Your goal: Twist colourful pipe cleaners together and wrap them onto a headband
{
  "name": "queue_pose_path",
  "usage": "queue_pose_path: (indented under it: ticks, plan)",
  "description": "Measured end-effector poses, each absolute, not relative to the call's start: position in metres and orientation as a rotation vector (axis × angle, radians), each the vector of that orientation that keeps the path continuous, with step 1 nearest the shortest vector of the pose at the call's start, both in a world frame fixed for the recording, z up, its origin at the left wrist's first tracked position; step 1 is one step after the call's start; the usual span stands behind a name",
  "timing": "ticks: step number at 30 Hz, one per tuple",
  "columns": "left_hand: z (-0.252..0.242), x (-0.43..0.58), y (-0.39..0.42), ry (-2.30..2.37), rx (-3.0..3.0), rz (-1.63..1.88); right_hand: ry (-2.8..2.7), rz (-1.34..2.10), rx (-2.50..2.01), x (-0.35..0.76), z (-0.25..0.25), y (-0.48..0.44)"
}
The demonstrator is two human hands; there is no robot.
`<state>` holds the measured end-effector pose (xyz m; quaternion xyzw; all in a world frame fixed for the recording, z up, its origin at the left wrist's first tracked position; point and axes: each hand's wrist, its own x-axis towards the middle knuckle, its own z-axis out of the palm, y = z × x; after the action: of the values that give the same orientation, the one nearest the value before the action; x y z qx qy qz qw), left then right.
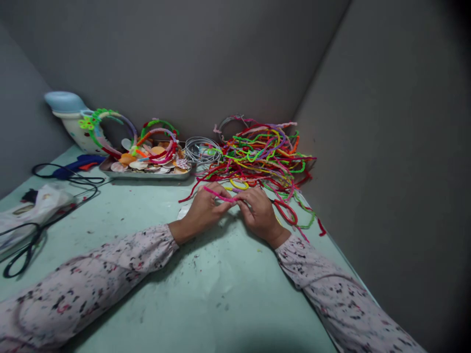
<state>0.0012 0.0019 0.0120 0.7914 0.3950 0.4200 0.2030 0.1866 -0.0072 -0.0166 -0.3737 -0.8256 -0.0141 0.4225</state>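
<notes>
A pink pipe cleaner [220, 195], judged light, soft and easily bent, is pinched near its ends between the left hand [203, 212] and right hand [259, 212].

A pale green table [206, 294] bears pipe cleaners [265, 152], a tray [147, 174] and scissors [22, 255].

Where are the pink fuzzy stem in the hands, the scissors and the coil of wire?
pink fuzzy stem [220, 195], head view, middle of the stem between the hands.
scissors [16, 262], head view, a black handle loop.
coil of wire [202, 149], head view, the grey loops.
</notes>
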Motion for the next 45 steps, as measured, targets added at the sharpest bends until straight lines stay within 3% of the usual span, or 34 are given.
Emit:
queue_pose_path:
  ticks: [28,45]
  plan:
    - [0.0096,-0.0016,0.0045,1.051,1.978,1.150,-2.109,-0.125,-0.891,0.1846,-0.0148,-0.0096]
    - [0.0067,-0.0006,0.0036,1.103,2.175,1.162,-2.052,-0.057,-0.970,0.1850,-0.0146,-0.0082]
